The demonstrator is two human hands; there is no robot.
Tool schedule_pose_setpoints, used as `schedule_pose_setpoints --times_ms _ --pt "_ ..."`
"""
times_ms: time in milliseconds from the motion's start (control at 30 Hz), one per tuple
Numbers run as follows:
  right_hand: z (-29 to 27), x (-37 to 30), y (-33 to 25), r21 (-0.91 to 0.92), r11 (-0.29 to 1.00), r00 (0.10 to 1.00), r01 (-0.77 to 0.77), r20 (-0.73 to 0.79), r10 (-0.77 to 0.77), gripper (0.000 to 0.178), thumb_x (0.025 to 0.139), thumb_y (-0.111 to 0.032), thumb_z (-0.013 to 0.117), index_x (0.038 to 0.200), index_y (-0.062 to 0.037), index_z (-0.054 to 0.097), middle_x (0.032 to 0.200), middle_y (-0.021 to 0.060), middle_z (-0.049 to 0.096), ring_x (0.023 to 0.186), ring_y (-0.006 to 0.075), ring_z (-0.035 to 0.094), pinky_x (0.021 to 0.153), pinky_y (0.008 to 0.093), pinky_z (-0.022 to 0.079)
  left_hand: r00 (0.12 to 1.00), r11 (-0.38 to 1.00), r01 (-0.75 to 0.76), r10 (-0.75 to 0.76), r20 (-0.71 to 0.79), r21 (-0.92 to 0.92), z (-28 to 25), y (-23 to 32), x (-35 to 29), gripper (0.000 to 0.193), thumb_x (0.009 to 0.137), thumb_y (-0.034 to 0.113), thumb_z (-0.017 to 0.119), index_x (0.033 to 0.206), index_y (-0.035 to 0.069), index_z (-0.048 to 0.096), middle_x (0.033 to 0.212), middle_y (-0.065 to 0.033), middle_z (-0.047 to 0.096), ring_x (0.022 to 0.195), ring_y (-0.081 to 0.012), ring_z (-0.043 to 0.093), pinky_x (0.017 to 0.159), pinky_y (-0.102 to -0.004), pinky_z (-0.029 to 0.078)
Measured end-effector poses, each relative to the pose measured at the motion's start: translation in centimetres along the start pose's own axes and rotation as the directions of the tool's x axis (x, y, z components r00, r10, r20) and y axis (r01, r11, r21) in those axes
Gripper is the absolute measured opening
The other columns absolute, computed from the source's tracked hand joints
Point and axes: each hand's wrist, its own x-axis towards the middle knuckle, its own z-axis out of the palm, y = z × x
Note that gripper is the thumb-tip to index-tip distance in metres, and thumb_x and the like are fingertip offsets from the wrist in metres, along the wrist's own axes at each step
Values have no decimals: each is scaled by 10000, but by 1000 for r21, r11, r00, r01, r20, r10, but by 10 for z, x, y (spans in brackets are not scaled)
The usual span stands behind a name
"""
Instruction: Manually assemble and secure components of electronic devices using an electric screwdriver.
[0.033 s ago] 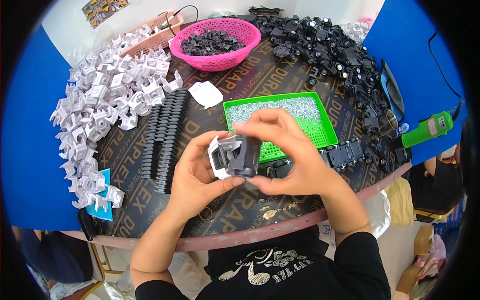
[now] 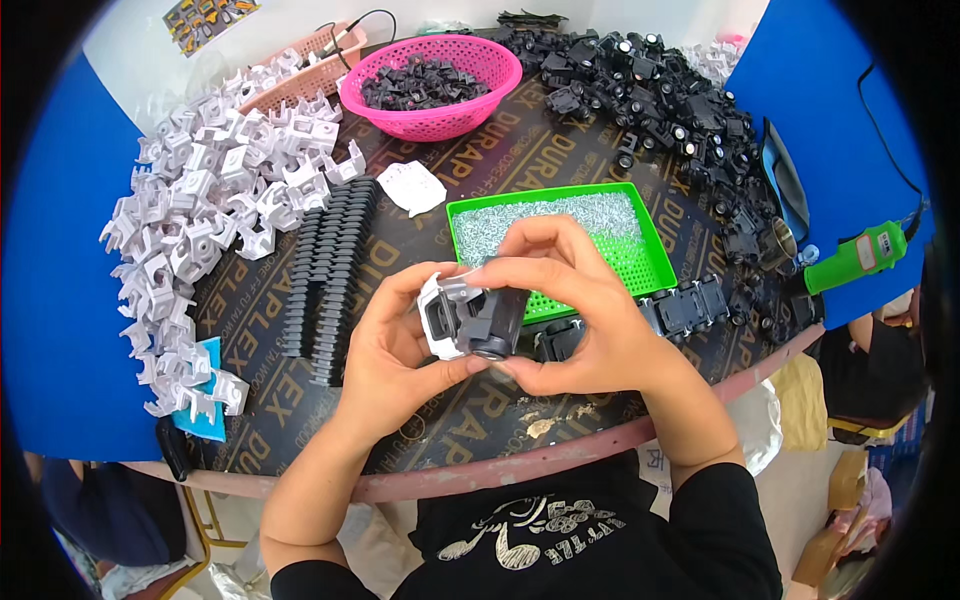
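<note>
My left hand (image 2: 400, 335) is closed on a white plastic housing (image 2: 434, 318), its thumb along the lower edge. Joined against it, or fitted partly into it, is a black plastic part (image 2: 497, 322) with a rounded end facing down. My right hand (image 2: 590, 315) pinches that black part between thumb and fingers, and its index finger reaches over the top of the white housing. How the two parts meet inside is hard to make out. Right behind the hands lies a green perforated tray (image 2: 657, 240) with many small silver screws (image 2: 600, 215).
White housings (image 2: 200, 190) are heaped at left, beside rows of ribbed black parts (image 2: 335, 270). A pink basket (image 2: 430, 125) of small black pieces stands at the back. Black assemblies (image 2: 660, 100) pile up at right, near a green electric screwdriver (image 2: 855, 262). More black units (image 2: 690, 308) line the tray's near side.
The black part has tilted and shifted slightly right in my right hand, and that hand's index finger has moved a little. My left hand and the white housing stay nearly still.
</note>
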Motion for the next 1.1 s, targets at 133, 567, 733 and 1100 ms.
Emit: schedule_pose_setpoints --times_ms 133,567,733,1100 --pt "0 -5 5 -27 980 945 -195 -271 180 208 788 -100 783 954 -25 682 940 66 588 837 107 571 713 247 492 997 1000 -24 25 -69 17 5 0 -2 717 704 -130 760 1319 32 429 1336 -108 480 1200 -208 534 996 -359 498" --pt "28 -14 17 621 592 805 -513 108 584 288 942 -247 637 1028 17 715 1256 130 586 1234 164 461 1034 326 341 987 937 -57 106 -124 345 16 -6 -7 704 687 -113 771 1313 45 489 1285 -74 450 1176 -222 556 960 -336 537" --pt "27 -11 11 668 491 767 -560 193 612 277 935 -227 649 1033 24 714 1221 80 596 1112 142 533 982 294 381 979 921 -46 119 -167 387 17 -5 -9 727 678 -120 773 1332 49 504 1291 -86 454 1187 -216 546 941 -327 552" --pt "10 -10 15 682 485 822 -548 331 464 275 922 -222 665 1026 28 715 1169 50 607 1086 145 536 966 292 393 949 779 -264 315 8 569 16 3 -9 721 656 -152 748 1317 25 520 1329 -141 455 1202 -254 542 933 -332 560"
